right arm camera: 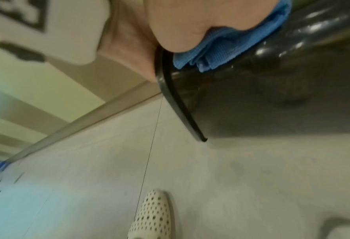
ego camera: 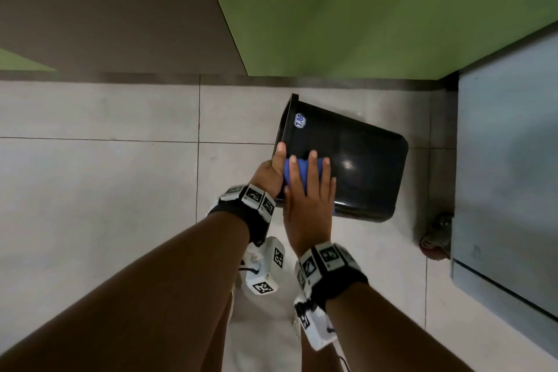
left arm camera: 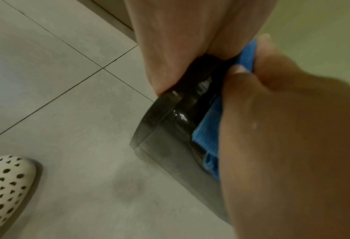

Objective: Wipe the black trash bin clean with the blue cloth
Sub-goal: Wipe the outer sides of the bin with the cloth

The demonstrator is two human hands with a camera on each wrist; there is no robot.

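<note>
Head view: right hand (ego camera: 308, 205) flattens ribbed blue cloth (ego camera: 302, 172) — glossy black bin (ego camera: 368, 166).

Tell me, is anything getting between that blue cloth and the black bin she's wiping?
Nothing visible does. The right hand presses the blue cloth flat against the tilted black trash bin wall, cloth touching plastic directly. The left hand grips the bin's rim beside it, clear of the glossy wall ahead.

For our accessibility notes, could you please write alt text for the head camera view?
The right hand presses a blue cloth flat on a tipped black bin, whose rim the left hand grips, above a pale tiled floor.
</note>
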